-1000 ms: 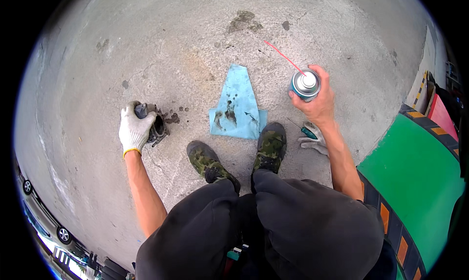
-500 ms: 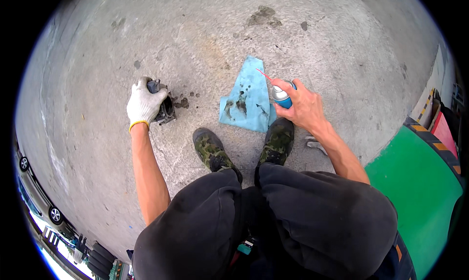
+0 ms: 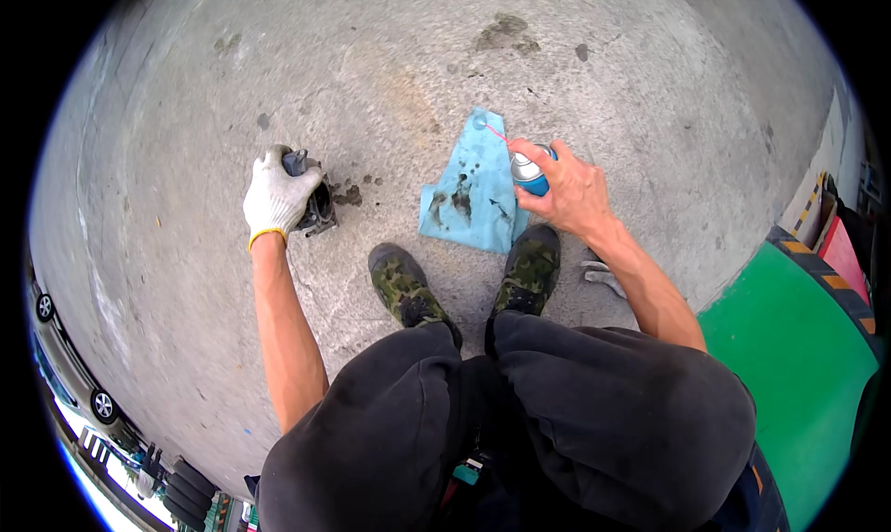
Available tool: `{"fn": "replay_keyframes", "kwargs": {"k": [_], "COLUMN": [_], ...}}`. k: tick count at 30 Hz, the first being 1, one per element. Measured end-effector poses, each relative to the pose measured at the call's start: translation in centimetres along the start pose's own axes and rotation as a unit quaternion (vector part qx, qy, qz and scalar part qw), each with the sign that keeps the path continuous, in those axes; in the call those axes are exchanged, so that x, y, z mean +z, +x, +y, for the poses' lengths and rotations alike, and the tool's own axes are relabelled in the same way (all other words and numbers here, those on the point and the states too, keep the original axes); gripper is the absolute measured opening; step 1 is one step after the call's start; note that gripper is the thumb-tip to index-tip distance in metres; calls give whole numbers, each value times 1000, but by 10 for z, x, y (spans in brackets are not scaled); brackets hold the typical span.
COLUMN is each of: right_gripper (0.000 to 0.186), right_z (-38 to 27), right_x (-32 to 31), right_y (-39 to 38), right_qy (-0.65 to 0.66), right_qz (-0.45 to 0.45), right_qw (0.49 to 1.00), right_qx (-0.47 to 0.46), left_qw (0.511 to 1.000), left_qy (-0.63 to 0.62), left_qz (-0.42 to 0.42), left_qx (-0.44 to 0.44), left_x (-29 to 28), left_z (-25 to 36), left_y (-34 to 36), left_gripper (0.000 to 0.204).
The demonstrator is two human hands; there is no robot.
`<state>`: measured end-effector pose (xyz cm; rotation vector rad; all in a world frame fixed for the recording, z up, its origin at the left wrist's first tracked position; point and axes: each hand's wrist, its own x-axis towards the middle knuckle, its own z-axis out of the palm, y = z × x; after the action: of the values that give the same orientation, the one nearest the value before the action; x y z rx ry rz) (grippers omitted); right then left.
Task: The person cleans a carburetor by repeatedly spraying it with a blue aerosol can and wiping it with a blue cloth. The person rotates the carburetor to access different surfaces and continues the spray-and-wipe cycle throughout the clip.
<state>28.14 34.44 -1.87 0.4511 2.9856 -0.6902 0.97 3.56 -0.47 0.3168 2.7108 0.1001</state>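
Observation:
My left hand (image 3: 281, 193), in a white knit work glove with a yellow cuff, is closed around a dark metal part (image 3: 320, 207) with a round bore, probably a throttle body. The glove hides much of that part. My bare right hand (image 3: 575, 189) grips a blue and silver spray can (image 3: 531, 172), index finger on its top. A thin red straw (image 3: 496, 133) runs from the nozzle toward the far end of a light blue cloth (image 3: 478, 189). Black stains mark the cloth, which lies on the concrete, and a darker wet spot (image 3: 480, 122) shows near the straw tip.
My camouflage boots (image 3: 405, 282) stand just short of the cloth. A grey glove (image 3: 601, 274) lies on the floor beside my right forearm. Green flooring (image 3: 789, 374) with a black and orange striped edge is at the right. A car (image 3: 79, 365) and stacked tires (image 3: 190, 490) stand far left.
A wet spot has appeared on the cloth's far end by the straw tip. My right hand with the can has shifted slightly left and away from me. The left hand keeps its hold.

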Motion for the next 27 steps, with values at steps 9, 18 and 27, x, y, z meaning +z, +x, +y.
{"fn": "replay_keyframes", "kwargs": {"k": [9,18,27], "right_gripper": [68,71,69], "right_z": [3,9,15], "right_x": [-5,-12,-12], "right_y": [-7,-17,-21], "right_qy": [-11,6,25], "right_qz": [-5,2,35], "right_qw": [1000,1000,998], "right_qx": [-17,-14,-38], "left_qw": [1000,1000,1000], "left_qy": [-9,-6,-12], "left_qz": [-17,1,-14], "left_qx": [-13,-4,-12], "left_x": [-1,2,0], "left_z": [-2,-1,0], "left_y": [1,1,1], "left_gripper": [73,63,71]}}
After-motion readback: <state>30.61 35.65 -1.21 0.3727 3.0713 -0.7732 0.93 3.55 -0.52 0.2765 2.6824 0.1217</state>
